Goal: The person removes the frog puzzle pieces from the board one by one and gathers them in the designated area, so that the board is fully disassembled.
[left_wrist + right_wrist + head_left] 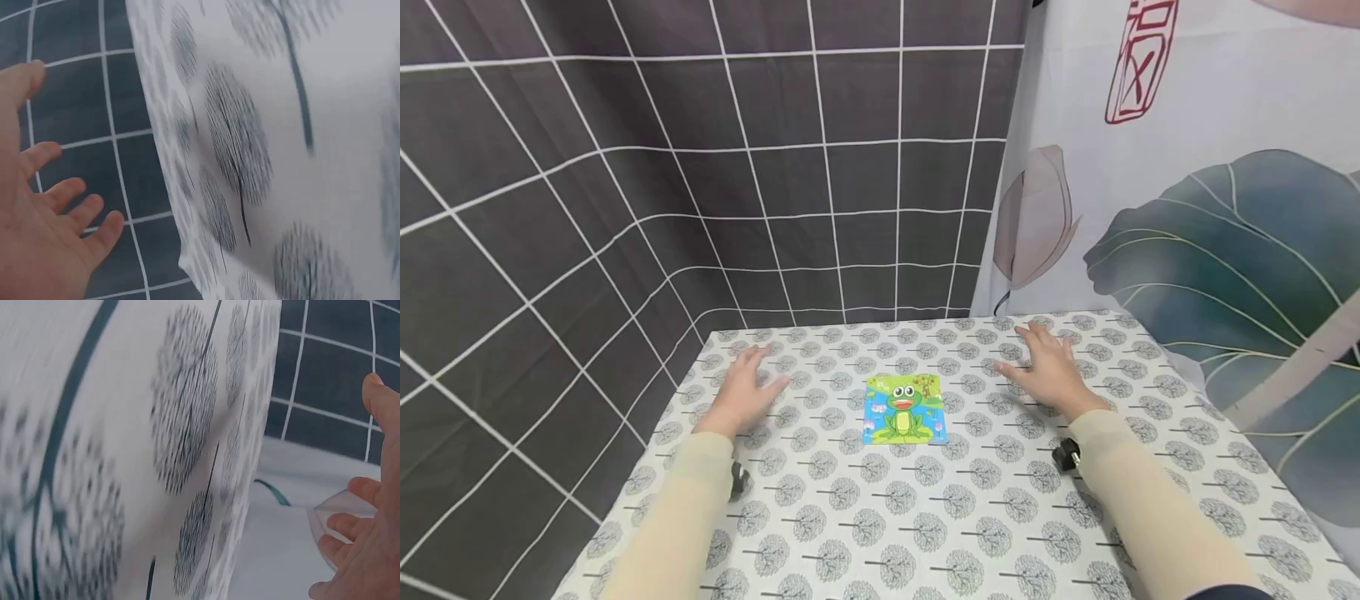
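A square frog picture puzzle (pixel 903 410), green, blue and yellow, lies flat near the middle of the table. To its left, my left hand (pixel 746 392) is held with fingers spread and nothing in it. On the other side, my right hand (pixel 1051 372) is likewise spread and holds nothing. Neither hand touches the puzzle. In the left wrist view, the left hand (pixel 47 219) shows its fingers apart beside the tablecloth. The right wrist view has the right hand (pixel 369 531) at its right edge, thumb raised away from the other fingers.
A white cloth with grey tree prints covers the table (pixel 895 517). Behind and to the left hangs a dark curtain (pixel 775 183) with white grid lines. A white curtain (pixel 1210 208) with large leaf prints hangs at the right. Both wrists carry small black devices (pixel 1066 455).
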